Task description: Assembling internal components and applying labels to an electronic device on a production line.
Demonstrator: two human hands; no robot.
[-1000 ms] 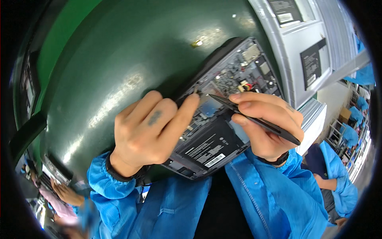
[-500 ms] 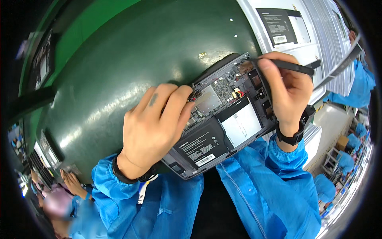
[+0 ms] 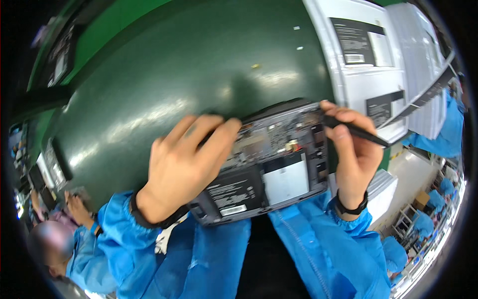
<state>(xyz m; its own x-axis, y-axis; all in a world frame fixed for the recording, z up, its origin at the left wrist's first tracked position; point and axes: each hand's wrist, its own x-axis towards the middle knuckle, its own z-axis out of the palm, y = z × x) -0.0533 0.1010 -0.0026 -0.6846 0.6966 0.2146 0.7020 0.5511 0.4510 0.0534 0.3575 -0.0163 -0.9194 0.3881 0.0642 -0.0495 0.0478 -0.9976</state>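
An opened flat electronic device (image 3: 286, 179), laptop- or tablet-like, leans between the table's near edge and my body. Its circuit board (image 3: 271, 142) runs along the far side, above a black battery (image 3: 233, 194) and a silver-white panel (image 3: 288, 180). The fingers of my left hand (image 3: 186, 162) are bent over the device's far left edge; their tips are partly hidden. At the far right corner, my right hand (image 3: 356, 149) is closed around a slim black tool (image 3: 361, 133), with a finger and the thumb near the device's edge. The board looks blurred.
A green table (image 3: 164, 74) stretches beyond the device, with small white and yellowish scraps on it. At right stands a white tray (image 3: 358, 79) holding black-and-white battery parts, beside stacked white trays (image 3: 420, 74). Another person (image 3: 87, 254) in blue sits at the lower left.
The device has turned to lie more level, its right end coming nearer. My right hand has moved nearer with it, still holding the black tool. My left hand stays at the left edge.
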